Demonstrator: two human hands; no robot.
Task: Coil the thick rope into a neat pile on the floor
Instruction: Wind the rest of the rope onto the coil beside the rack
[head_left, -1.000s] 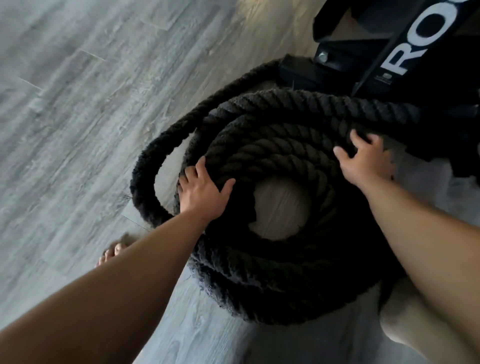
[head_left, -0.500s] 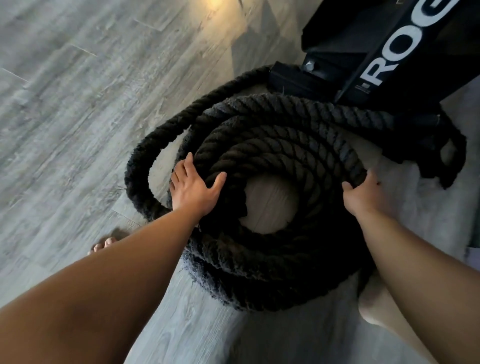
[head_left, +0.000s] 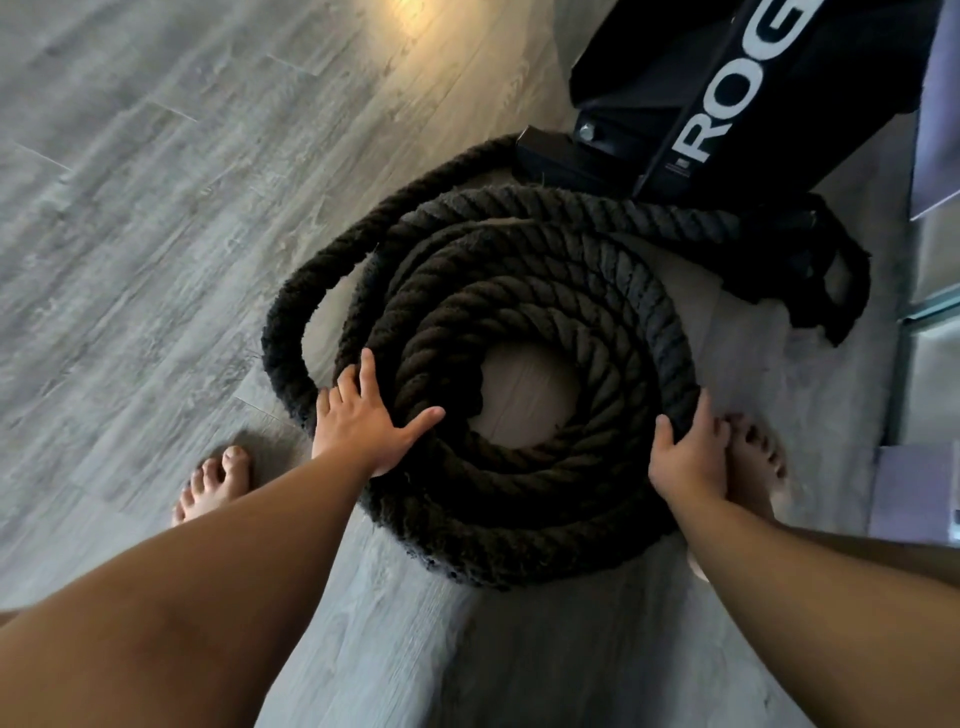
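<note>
A thick black twisted rope (head_left: 524, 291) lies coiled in several rings on the grey wood floor (head_left: 156, 218), with a bare patch of floor in its centre. One looser outer loop bulges out to the left. My left hand (head_left: 363, 421) lies flat on the coil's left side, fingers spread. My right hand (head_left: 685, 457) grips the outer ring at the coil's right edge, thumb on top and fingers curled under. The rope's far end runs to a knotted black strap (head_left: 821, 270) at the upper right.
A black steel rack base (head_left: 727, 98) with white lettering stands just behind the coil. My bare left foot (head_left: 213, 483) is left of the coil and my right foot (head_left: 758, 457) is beside my right hand. Pale panels edge the far right.
My right hand slid from the coil's upper right down along the outer ring to its right edge. My left hand stayed on the left side. Both feet came into view.
</note>
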